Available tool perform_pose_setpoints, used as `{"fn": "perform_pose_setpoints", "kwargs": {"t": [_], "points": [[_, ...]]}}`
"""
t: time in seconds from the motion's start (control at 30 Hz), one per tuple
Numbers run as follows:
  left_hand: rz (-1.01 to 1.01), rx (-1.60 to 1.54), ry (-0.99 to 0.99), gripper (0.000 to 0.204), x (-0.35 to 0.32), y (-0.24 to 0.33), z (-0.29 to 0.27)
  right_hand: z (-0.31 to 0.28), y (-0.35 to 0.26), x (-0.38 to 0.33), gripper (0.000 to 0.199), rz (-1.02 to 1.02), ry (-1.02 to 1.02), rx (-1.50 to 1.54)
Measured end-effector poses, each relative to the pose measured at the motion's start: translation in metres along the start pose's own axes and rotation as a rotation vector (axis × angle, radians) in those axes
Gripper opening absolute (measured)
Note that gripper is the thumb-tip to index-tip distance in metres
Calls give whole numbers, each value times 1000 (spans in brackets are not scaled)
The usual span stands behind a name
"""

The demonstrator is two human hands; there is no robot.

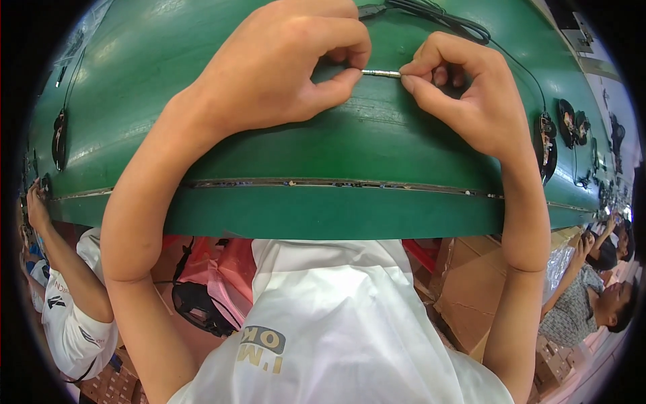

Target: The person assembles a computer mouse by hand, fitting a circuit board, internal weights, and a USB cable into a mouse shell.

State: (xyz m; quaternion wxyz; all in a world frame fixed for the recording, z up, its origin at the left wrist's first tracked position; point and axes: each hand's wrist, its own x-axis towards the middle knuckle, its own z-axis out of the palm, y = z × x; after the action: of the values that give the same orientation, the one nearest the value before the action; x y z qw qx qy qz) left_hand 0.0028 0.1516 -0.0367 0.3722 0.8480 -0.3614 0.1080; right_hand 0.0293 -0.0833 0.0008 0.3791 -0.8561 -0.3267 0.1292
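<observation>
- The left hand [282,64] and the right hand [464,94] pinch a thin metal pin [381,73] between them, each with thumb and forefinger closed on one end, the other fingers curled in. The pin hangs level just above the green desk [350,148], in the gap between the two hands.
- The grip is fingertip only, so I judge the pin could slip if either pinch eases; it would drop onto the desk below and might roll off the near edge toward the person's lap.
- Pulling or twisting unevenly from the two ends could bend so slim a piece, or part it if it is two pieces joined; I cannot tell which.
- A black cable [464,27] lies just beyond the right hand; a wide move of that wrist could snag it and drag what it leads to.
- Small black parts [546,145] sit to the right of the right forearm, close enough for an elbow swing to knock them.
- A neighbour's hand [33,202] rests at the desk's edge far left, well apart from the work.
</observation>
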Motion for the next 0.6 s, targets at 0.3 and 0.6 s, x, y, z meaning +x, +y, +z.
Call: {"fn": "perform_pose_setpoints", "kwargs": {"t": [0.3,0.6], "points": [[-9,-18,7,11,-2,-1,4,-7,-1,6,6,123,-109,-27],[-32,-3,1,11,-3,-1,3,-4,7,5,6,-30,-137,-10]]}}
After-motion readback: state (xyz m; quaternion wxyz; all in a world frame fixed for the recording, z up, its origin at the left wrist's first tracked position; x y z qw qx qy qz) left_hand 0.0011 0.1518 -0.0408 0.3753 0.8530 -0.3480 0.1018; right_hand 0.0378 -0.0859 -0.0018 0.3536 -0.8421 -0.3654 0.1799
